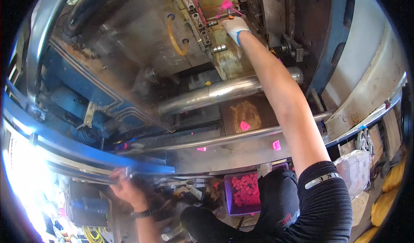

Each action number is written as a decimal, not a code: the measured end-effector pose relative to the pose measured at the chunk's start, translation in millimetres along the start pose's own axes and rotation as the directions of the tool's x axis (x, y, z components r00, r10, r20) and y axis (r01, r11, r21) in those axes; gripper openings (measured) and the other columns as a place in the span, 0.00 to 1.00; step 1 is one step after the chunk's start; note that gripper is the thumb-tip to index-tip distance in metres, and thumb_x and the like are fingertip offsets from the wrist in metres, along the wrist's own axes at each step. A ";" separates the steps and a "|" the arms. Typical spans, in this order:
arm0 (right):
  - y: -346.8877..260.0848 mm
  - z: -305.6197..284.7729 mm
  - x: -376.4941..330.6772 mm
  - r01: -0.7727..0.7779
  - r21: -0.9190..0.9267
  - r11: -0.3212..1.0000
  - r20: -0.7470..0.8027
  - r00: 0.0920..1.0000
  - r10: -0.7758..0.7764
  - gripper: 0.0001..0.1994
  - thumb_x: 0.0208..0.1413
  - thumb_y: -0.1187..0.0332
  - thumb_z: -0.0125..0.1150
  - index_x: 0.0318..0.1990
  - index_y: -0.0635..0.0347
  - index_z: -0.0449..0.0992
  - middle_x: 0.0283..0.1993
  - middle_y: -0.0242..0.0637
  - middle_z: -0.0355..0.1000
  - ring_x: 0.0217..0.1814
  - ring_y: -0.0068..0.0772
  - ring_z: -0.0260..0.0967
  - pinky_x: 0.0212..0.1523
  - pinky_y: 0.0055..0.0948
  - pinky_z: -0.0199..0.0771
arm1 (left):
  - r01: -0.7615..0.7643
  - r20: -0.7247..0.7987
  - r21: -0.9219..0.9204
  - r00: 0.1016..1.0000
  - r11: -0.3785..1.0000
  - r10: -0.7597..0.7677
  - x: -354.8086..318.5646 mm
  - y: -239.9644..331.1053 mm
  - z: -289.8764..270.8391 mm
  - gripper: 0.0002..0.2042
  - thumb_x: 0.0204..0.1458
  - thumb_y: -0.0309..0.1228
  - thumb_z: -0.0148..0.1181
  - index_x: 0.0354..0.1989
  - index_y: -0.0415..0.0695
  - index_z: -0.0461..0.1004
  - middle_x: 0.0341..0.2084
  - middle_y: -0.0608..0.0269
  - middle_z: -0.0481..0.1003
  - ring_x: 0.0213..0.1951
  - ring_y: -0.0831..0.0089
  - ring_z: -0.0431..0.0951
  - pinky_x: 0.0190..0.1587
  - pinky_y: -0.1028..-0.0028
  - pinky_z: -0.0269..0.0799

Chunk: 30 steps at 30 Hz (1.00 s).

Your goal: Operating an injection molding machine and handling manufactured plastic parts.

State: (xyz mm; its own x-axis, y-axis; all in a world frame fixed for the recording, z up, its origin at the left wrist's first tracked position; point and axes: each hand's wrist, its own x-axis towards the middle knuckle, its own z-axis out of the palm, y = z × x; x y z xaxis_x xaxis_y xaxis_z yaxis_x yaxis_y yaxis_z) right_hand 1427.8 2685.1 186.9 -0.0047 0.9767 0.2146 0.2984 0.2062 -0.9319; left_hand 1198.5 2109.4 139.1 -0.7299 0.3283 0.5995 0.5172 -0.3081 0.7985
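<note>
Black sleeve [323, 204] nearest, gloved right hand [235, 26] grip holding pink plastic part [226, 4], left hand [125, 187] gripping blue machine rail [86, 154]

Greasy steel machine bed [241, 150]: three small pink plastic pieces [244, 125] lie loose on it, well below the gloved fingers [230, 23].

Bar: thick polished steel cylinder [224, 92] running across the machine's middle.
Hose: yellow loop [174, 40] on the grey metal block, upper centre.
Tub: purple plastic [227, 195], holding pink moulded pieces [246, 189].
Scraps: pink bits [244, 125] on the machine bed.
</note>
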 end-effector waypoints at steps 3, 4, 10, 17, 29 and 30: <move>8.7 15.8 34.3 0.060 0.087 0.994 -0.043 0.997 -0.056 0.20 0.51 0.52 0.67 0.39 0.62 0.81 0.38 0.45 0.80 0.39 0.40 0.76 0.43 0.40 0.73 | -0.012 0.024 0.044 1.000 0.999 0.011 1.4 -0.7 4.5 0.04 0.63 0.26 0.50 0.43 0.41 0.70 0.42 0.63 0.72 0.46 0.72 0.70 0.55 0.68 0.65; 9.8 19.1 44.3 0.084 0.136 0.987 -0.047 0.996 -0.079 0.19 0.52 0.53 0.67 0.39 0.62 0.81 0.38 0.45 0.80 0.39 0.40 0.76 0.43 0.40 0.73 | -0.012 -0.002 0.031 1.000 0.999 0.012 0.8 -6.3 4.0 0.04 0.63 0.26 0.50 0.43 0.41 0.69 0.42 0.63 0.72 0.46 0.72 0.70 0.55 0.67 0.65; -15.7 47.8 36.4 0.084 0.258 0.963 -0.021 0.996 -0.082 0.28 0.52 0.49 0.69 0.47 0.67 0.77 0.48 0.54 0.77 0.50 0.54 0.75 0.51 0.46 0.73 | -0.012 -0.083 0.211 0.996 0.977 0.030 2.7 -9.1 -11.3 0.04 0.63 0.27 0.50 0.42 0.40 0.68 0.42 0.60 0.73 0.45 0.71 0.71 0.55 0.66 0.64; 4.1 104.0 59.3 0.086 0.596 0.798 0.119 0.974 -0.195 0.10 0.55 0.61 0.68 0.36 0.58 0.81 0.32 0.29 0.77 0.31 0.21 0.69 0.32 0.28 0.67 | -0.035 -0.091 0.233 0.994 0.972 0.057 3.1 -9.3 -15.0 0.05 0.63 0.27 0.51 0.42 0.40 0.68 0.42 0.60 0.72 0.47 0.70 0.70 0.58 0.65 0.62; 10.7 70.0 95.1 0.420 -0.329 0.846 -0.100 0.875 -0.473 0.20 0.55 0.51 0.55 0.40 0.58 0.83 0.44 0.55 0.77 0.48 0.57 0.76 0.52 0.47 0.76 | 0.003 -0.089 0.124 0.996 0.992 0.008 3.3 -14.6 3.5 0.06 0.62 0.28 0.53 0.43 0.41 0.69 0.43 0.61 0.73 0.49 0.71 0.70 0.59 0.66 0.61; -7.3 79.4 71.8 0.298 -0.274 0.914 -0.118 0.933 -0.340 0.20 0.55 0.51 0.55 0.39 0.57 0.83 0.45 0.55 0.78 0.49 0.57 0.77 0.51 0.47 0.77 | -0.001 -0.102 0.140 0.995 0.990 0.016 2.2 -8.1 -12.2 0.06 0.62 0.29 0.53 0.43 0.41 0.69 0.43 0.61 0.73 0.48 0.71 0.70 0.58 0.66 0.61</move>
State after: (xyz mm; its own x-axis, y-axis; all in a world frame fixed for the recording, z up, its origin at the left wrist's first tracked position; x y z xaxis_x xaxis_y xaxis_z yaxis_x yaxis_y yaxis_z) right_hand 1349.5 2758.5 185.9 0.0072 0.8343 0.5512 0.5329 0.4632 -0.7081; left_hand 1187.3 2101.7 133.3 -0.7635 0.2305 0.6033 0.5758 -0.1801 0.7975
